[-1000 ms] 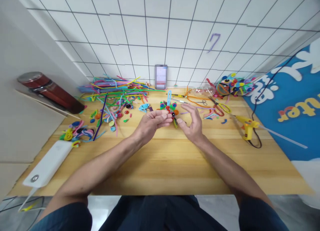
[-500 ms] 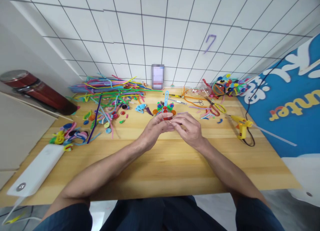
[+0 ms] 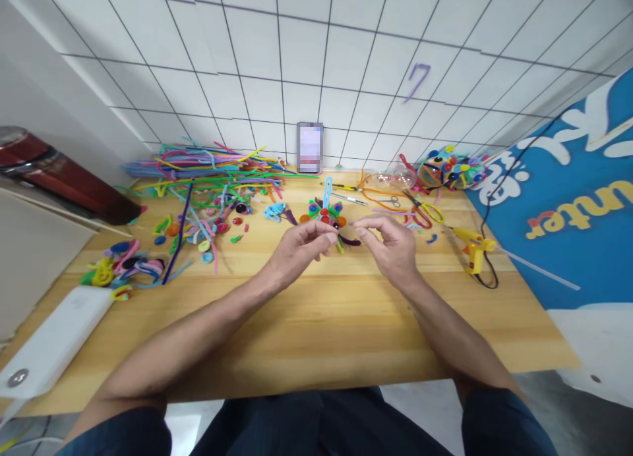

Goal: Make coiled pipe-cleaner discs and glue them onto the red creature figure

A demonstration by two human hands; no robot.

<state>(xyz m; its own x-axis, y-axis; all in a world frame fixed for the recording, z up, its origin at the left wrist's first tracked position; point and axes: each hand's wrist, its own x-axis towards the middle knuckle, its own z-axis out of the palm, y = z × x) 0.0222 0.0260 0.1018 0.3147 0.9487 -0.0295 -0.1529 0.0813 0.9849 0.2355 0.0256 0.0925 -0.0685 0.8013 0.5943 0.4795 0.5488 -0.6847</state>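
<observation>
Fingers pinched, my left hand (image 3: pixel 305 248) is over the middle of the wooden table, at the near left edge of a colourful craft figure (image 3: pixel 325 213). What it pinches, if anything, is too small to tell. My right hand (image 3: pixel 388 245) is to the right of the figure, thumb and forefinger together around something tiny that I cannot make out. The figure has red, green and orange parts, a light blue loop on top and dark and yellow-green strands at its near side. A gap separates the two hands.
Pipe cleaners (image 3: pixel 208 166) and small craft pieces lie at the left, near a power bank (image 3: pixel 59 337) and a red flask (image 3: pixel 64 176). At the right are scissors (image 3: pixel 429 209), a yellow glue gun (image 3: pixel 475 248) and decorated pieces (image 3: pixel 452 169). A phone (image 3: pixel 310 147) leans on the wall.
My hands have moved apart, the right one going right and the left one slightly left. More of the figure, including its dark and yellow-green strands, now shows between them.
</observation>
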